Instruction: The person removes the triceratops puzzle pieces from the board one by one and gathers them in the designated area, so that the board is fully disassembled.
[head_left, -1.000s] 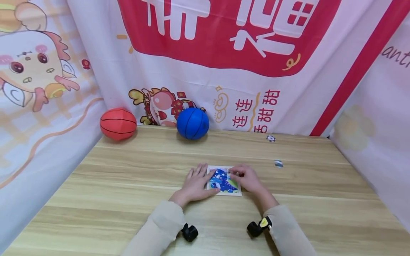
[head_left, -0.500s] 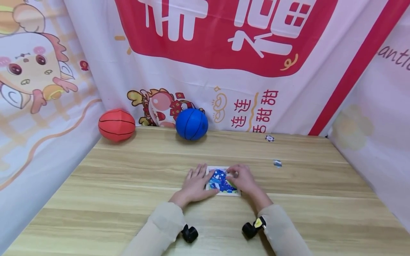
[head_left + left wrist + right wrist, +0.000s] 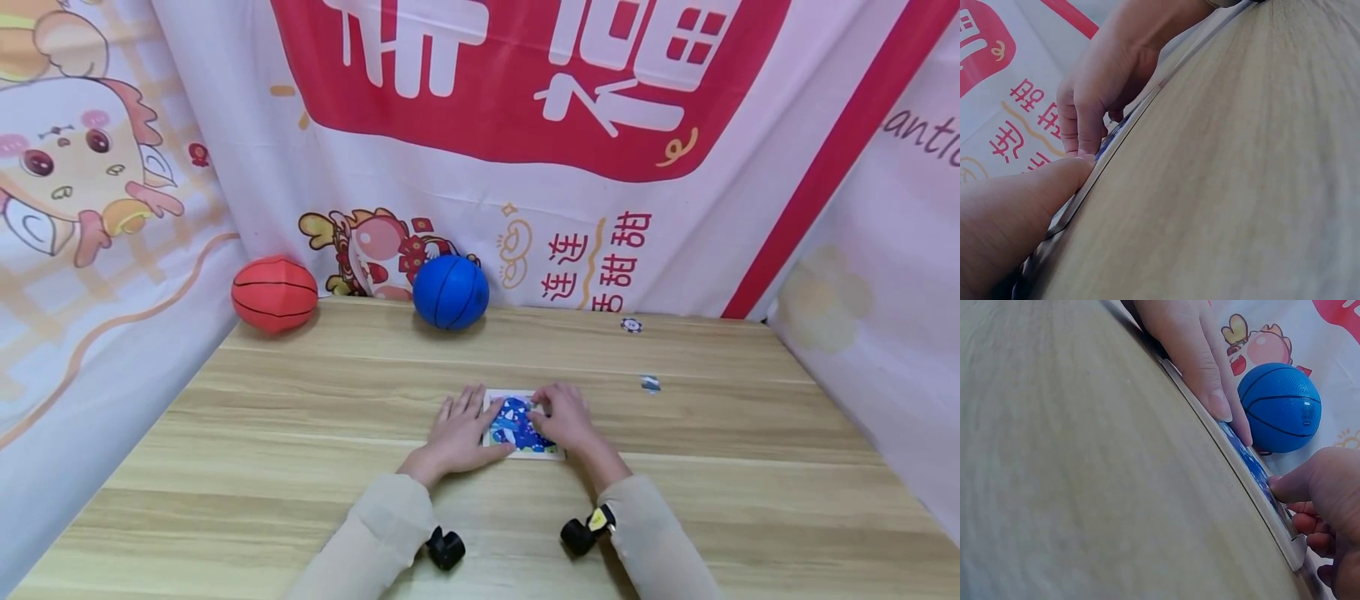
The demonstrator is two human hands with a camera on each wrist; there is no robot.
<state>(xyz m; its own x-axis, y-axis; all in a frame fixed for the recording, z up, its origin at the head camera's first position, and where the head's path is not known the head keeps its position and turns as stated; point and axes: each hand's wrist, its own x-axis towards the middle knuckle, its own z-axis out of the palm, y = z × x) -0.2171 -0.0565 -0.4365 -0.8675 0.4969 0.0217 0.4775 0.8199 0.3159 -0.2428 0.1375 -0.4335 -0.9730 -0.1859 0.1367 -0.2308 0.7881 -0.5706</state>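
A small jigsaw puzzle [image 3: 517, 431] with a blue cartoon picture lies in a white frame [image 3: 527, 456] on the wooden table. My left hand [image 3: 459, 437] rests with spread, fairly straight fingers over the frame's left side, its thumb and index finger reaching onto the picture. At the upper right of the picture, my right hand [image 3: 564, 417] has its thumb and index finger brought together on a puzzle piece, mostly hidden by the fingers. In the right wrist view, the right thumb [image 3: 1294, 484] presses down at the picture's surface, with the other fingers curled beneath the palm.
A loose blue and white puzzle piece [image 3: 650, 383] lies to the right of the frame. Farther back are a small round black-and-white chip [image 3: 632, 325], a blue ball [image 3: 451, 292] and a red ball [image 3: 274, 294]. A printed cloth [image 3: 480, 187] hangs behind the table.
My right hand has shifted slightly left over the picture, its fingers now lower and closer onto the surface. The left hand stays in place on the frame.
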